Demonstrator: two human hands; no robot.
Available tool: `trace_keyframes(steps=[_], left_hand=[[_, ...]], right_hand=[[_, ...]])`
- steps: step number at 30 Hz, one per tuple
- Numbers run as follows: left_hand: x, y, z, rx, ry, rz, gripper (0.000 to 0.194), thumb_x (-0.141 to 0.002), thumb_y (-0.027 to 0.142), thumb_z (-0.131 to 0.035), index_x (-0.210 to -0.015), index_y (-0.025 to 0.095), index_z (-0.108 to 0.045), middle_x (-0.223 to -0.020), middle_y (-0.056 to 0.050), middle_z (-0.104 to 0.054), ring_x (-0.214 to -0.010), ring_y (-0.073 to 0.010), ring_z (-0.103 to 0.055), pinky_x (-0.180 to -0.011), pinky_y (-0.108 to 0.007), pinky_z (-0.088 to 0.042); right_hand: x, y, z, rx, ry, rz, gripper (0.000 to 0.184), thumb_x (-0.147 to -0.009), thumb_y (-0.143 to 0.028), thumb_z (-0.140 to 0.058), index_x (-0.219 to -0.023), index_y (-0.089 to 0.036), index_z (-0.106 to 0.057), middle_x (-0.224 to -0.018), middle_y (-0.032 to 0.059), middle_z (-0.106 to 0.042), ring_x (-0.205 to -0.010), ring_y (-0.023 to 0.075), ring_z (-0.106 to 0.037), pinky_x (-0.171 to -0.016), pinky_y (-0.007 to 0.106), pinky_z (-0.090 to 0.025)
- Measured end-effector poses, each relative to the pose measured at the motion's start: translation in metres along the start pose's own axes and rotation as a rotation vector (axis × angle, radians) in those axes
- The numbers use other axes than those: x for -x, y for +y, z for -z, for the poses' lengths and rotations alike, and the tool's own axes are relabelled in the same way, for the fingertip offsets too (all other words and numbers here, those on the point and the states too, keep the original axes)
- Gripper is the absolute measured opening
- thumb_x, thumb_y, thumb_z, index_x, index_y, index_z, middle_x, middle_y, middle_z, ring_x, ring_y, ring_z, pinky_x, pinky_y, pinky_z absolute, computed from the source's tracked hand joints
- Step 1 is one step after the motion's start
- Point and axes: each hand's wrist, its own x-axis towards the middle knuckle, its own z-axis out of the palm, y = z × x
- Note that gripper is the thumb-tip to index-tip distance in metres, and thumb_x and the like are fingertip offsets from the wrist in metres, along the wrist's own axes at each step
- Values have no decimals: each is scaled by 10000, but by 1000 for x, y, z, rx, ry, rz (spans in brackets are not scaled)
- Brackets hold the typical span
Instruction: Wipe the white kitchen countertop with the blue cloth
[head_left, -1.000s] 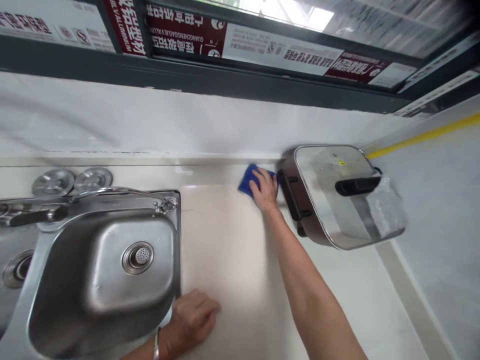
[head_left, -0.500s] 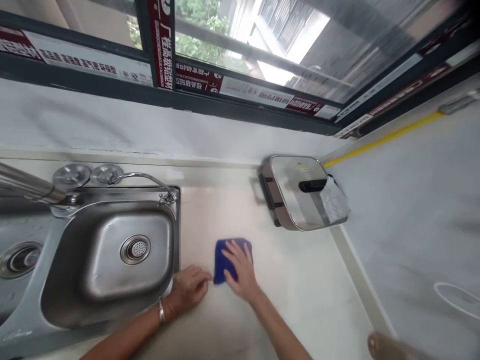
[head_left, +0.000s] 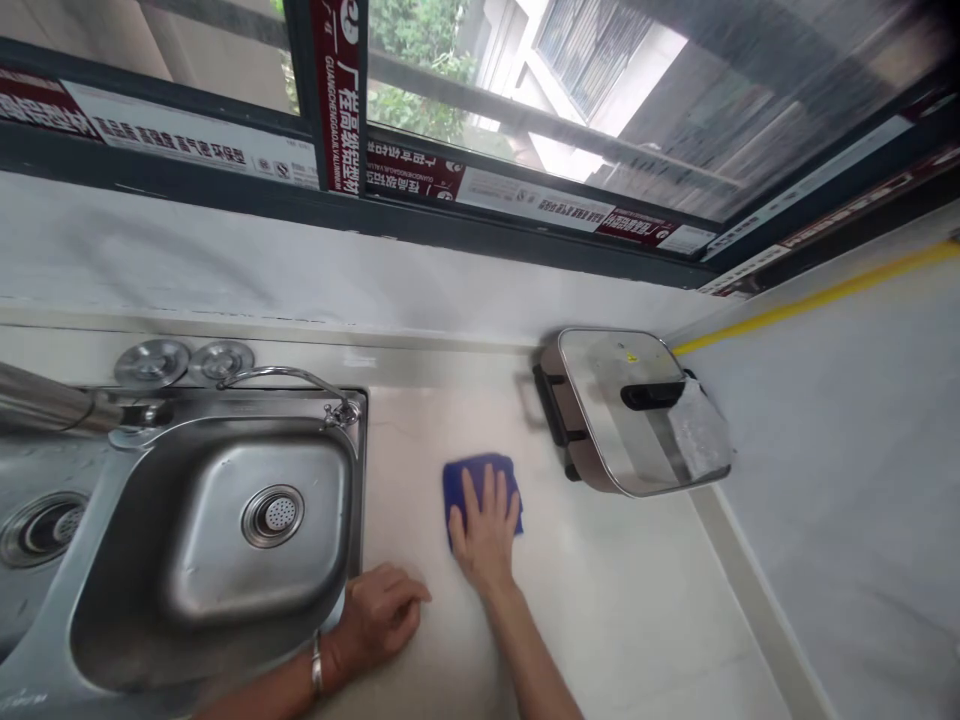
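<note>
A folded blue cloth (head_left: 454,485) lies flat on the pale countertop (head_left: 420,425), to the right of the sink. On top of it rests my right hand (head_left: 485,540), palm down with the fingers spread, covering the cloth's near middle part. My left hand (head_left: 381,612), with a silver bracelet on its wrist, is beside the sink's front right corner. Its fingers are curled in and the index finger is slightly out; nothing shows in them. A gap of bare counter separates it from the cloth.
The double steel sink (head_left: 358,520) takes up the left side, with a thick tap (head_left: 67,402) and a thin curved faucet (head_left: 289,372). Two round drain covers (head_left: 152,363) sit behind it. A lidded electric pan (head_left: 600,420) stands at the back right corner. Behind runs a window frame (head_left: 450,225).
My right hand has slid the cloth away from me and slightly right. My left hand has come away from the cloth's near corner. The view has shifted a little.
</note>
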Motion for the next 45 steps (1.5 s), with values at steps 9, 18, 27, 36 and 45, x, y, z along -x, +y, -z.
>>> trace_keyframes(steps=[9,18,27,36,45], left_hand=[[0,-4,0,47,-2,-18,235,-814,62,-507,-894,240,-638,-647,14,-621,-583,-133,-573,-549,-258,-405],[9,-8,-4,70,-27,3,230,-799,58,-519,-888,251,-606,-616,15,-590,-560,-142,-537,-528,-289,-338],[5,-2,1,62,-51,20,206,-799,84,-521,-887,246,-612,-629,12,-598,-556,-140,-523,-534,-291,-334],[8,-6,-6,41,59,-42,227,-759,68,-510,-880,229,-615,-651,15,-630,-569,-130,-550,-549,-258,-368],[18,0,-6,16,-75,-357,252,-742,75,-502,-909,217,-625,-672,14,-659,-542,-107,-585,-521,-211,-412]], right_hand=[[-134,41,-25,57,85,-111,594,-982,-386,-361,-1555,-235,-319,-1635,178,-233,-1511,394,-158,-1122,737,-235],[-225,48,-32,46,22,-316,636,-983,-431,-300,-1556,-158,-316,-1622,229,-223,-1494,451,-157,-1109,769,-195],[-219,-64,-53,-19,30,-151,647,-978,-435,-314,-1563,-158,-303,-1629,228,-200,-1501,467,-88,-1100,789,-115],[-157,-109,-36,-58,-69,130,613,-974,-449,-436,-1555,-288,-323,-1657,120,-206,-1516,351,-135,-1191,623,-110],[-22,-72,-12,-104,-26,441,615,-914,-365,-552,-1511,-324,-407,-1649,65,-252,-1511,303,-194,-1219,572,-150]])
